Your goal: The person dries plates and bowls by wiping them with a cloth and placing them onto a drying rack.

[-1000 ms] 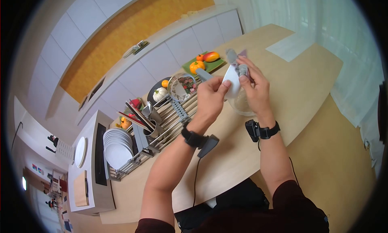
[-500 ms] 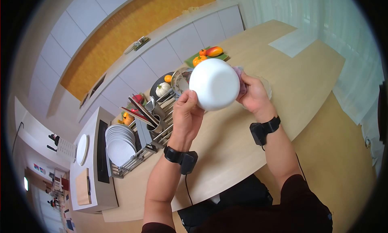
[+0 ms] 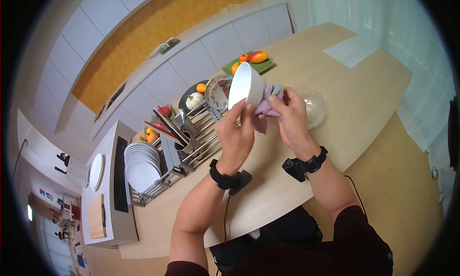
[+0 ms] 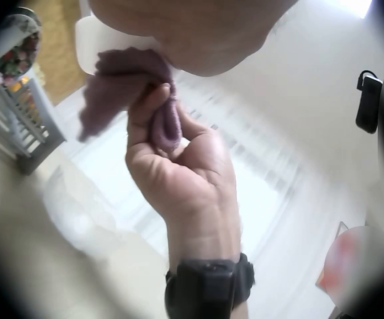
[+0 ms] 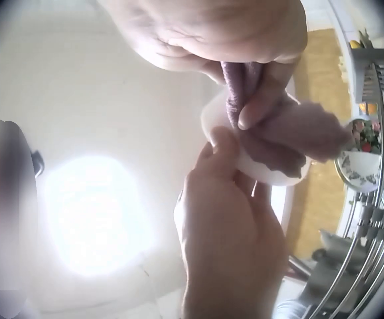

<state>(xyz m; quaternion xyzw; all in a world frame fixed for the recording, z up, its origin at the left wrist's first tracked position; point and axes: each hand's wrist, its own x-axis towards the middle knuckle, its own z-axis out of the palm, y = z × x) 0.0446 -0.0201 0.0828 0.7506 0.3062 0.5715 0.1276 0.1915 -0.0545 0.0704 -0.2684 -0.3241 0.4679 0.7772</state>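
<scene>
A white bowl (image 3: 246,84) is held up over the table, tipped on its side with its opening to the left. My left hand (image 3: 235,136) pinches the bowl's lower rim between thumb and fingers. On the bowl's right side, my right hand (image 3: 293,117) grips a bunched purple cloth (image 3: 264,110) with a grey patch. The cloth lies against the bowl's outer wall. In the left wrist view, a fold of the cloth (image 4: 115,86) hangs from the right hand's fingers. The right wrist view has the bowl (image 5: 281,174) behind the cloth, with the left thumb on it.
A clear glass bowl (image 3: 316,111) stands on the table (image 3: 354,118) right of my hands. To the left is a metal dish rack (image 3: 203,149) with white plates (image 3: 143,175) and a utensil cup (image 3: 189,149). Behind are a patterned plate (image 3: 216,91) and a green tray (image 3: 264,67) with fruit.
The bowl has turned from showing its round underside to standing on edge, opening leftward. The right hand and cloth have come round into view on its right side.
</scene>
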